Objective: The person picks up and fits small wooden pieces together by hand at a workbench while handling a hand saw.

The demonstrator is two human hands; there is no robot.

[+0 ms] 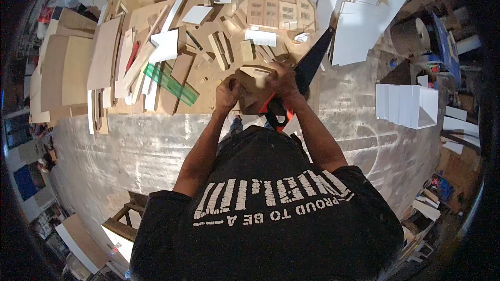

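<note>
This was a woodworking workshop: offcuts and strips of board point(221, 52) littered the wooden desk point(208, 88), a black-bladed handsaw point(307, 70) lay near its edge, large panels point(107, 54) leaned at the side, and more sheet stock point(364, 31) stood around a scuffed, dusty grey floor point(140, 151).

Two hands, one left hand point(227, 96) and one right hand point(284, 82); one black shirt point(260, 239); one worktable point(207, 86); one handsaw point(311, 62); one green see-through strip point(171, 84); one slim red item point(133, 56); one dark stick point(194, 40); one panel with window shapes point(278, 13), its windows too small to count surely; at least four white pieces point(164, 47) on the tabletop; well over ten loose wood pieces point(217, 52), overlapping too much for an exact count; one brown roll point(409, 36); one blue panel point(445, 47); one white stepped stack point(406, 105)
</note>
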